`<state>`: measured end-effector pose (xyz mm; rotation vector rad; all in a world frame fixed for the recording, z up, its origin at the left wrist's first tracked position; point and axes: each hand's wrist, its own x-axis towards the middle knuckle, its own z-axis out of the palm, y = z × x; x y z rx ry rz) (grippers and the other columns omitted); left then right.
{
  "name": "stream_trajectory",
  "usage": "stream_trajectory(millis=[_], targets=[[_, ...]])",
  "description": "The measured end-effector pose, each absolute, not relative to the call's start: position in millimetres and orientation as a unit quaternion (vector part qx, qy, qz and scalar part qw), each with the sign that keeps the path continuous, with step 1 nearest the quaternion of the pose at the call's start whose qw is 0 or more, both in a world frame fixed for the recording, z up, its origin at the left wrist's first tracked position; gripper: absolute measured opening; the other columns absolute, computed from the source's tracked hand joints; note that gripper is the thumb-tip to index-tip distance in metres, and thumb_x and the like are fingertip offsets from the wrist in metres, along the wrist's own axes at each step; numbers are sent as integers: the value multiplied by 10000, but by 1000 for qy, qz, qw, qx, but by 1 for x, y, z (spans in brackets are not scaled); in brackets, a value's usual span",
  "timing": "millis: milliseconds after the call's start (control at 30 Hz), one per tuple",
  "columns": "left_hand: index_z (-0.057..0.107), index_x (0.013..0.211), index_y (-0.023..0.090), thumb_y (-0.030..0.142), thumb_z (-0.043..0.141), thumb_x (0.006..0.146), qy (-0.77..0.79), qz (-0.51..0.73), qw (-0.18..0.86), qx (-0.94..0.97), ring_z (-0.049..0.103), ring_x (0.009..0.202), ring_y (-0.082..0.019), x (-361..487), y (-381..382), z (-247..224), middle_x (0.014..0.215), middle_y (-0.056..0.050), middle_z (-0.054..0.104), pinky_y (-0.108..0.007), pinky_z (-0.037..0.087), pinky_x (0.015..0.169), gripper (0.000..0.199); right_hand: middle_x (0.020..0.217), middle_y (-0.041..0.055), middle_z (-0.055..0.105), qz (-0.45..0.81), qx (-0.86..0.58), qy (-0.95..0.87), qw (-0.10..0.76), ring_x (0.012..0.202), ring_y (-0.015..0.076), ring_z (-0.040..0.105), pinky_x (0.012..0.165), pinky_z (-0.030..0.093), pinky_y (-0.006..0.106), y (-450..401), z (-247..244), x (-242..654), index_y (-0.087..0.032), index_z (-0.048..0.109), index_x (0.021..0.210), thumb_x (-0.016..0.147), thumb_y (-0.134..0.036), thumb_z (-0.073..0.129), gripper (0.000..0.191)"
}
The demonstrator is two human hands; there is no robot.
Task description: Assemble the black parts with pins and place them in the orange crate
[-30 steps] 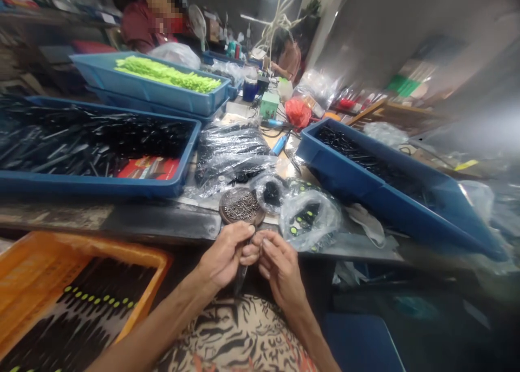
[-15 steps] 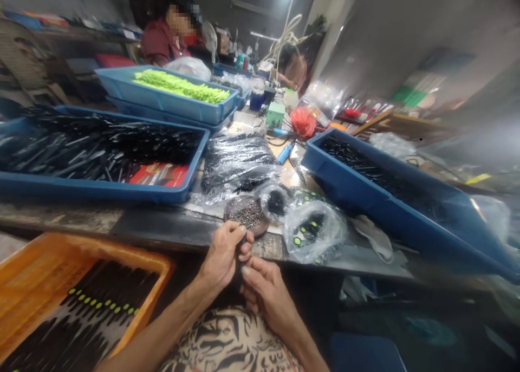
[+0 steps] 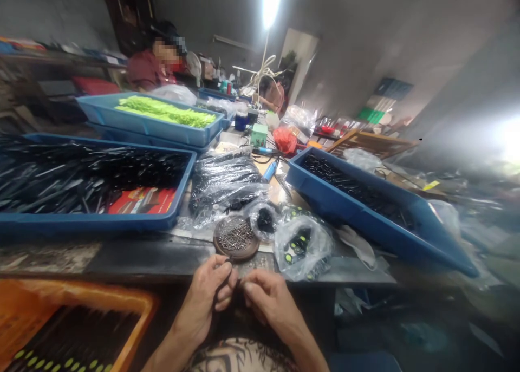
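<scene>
at 7 o'clock, left hand (image 3: 208,286): fingers curled on dark piece (image 3: 229,260)
right hand (image 3: 271,295): fingers curled, grip can't tell
dish (image 3: 248,253): 12 o'clock from hands, metal bits (image 3: 235,235)

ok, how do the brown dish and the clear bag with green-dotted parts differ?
Shape: the dish is round, the bag crumpled.
Colour: the dish is brown, the bag see-through.
Contents: the dish holds small metal pieces; the bag, black parts with green dots.
Both sit near the bench's front edge.

bare hands (image 3: 205,293), black-patterned tan garment (image 3: 244,356)
</scene>
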<state>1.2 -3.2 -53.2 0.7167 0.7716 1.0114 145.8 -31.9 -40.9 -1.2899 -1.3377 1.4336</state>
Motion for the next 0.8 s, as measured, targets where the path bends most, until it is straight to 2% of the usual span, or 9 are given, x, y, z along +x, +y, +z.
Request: stream_trajectory(millis=[133,267,333,400,500,533,667,733,800], targets=[[458,776,164,365,576,804,353,456,746,332,256,402,-11,-3,-8,-55,586,51,479,-131,170,350,235,553,-40,473,467,-530,-573,415,381,63,353,362,270,187,-4,-25,153,-149,574,813,810,-276,476,161],[449,824,177,366,564,809,355,455,748,328,247,398,-18,-6,-12,-56,548,69,449,-143,145,354,222,670,-1,536,278,-525,-701,395,578,114,475,529,370,217,31,4,146,-153,596,832,828,-179,428,170],[441,823,179,367,551,815,360,453,746,332,247,398,-19,-8,-13,-57,553,67,453,-148,139,356,218,815,35,572,167,-504,-780,330,707,135,517,633,393,231,51,13,139,-152,604,884,830,-116,392,221],[431,806,180,365,548,816,366,450,743,335,246,400,-20,-9,-14,-57,560,63,462,-151,138,357,219,868,58,570,53,-511,-835,199,733,150,518,655,384,248,74,15,133,-149,620,884,787,-54,397,262],[419,793,182,359,546,817,371,447,741,336,245,402,-22,-11,-15,-57,570,56,474,-151,138,359,218,773,76,562,22,-509,-851,129,704,178,498,655,369,276,111,5,127,-131,627,703,670,-18,492,179],[419,795,182,359,543,818,370,446,741,338,246,402,-22,-11,-15,-57,571,54,476,-151,139,359,218,779,77,564,18,-507,-853,124,710,181,494,666,368,280,123,1,126,-132,632,728,661,-15,496,191],[413,803,183,360,533,822,362,441,746,343,248,401,-26,-12,-14,-58,565,55,474,-153,142,356,215,871,63,565,-1,-502,-855,132,767,177,487,729,377,277,158,-10,122,-150,562,1082,720,13,385,434],[408,802,183,353,529,825,362,442,747,339,243,398,-26,-12,-13,-59,565,55,477,-153,144,355,210,864,62,563,-5,-502,-855,134,786,176,484,758,377,272,166,-12,119,-136,538,1103,738,15,350,437],[405,799,182,350,526,826,362,443,749,334,240,395,-25,-13,-14,-59,563,55,479,-153,145,354,208,849,68,564,-7,-503,-855,128,787,179,486,772,374,271,169,-15,115,-122,563,1029,756,0,351,366]])
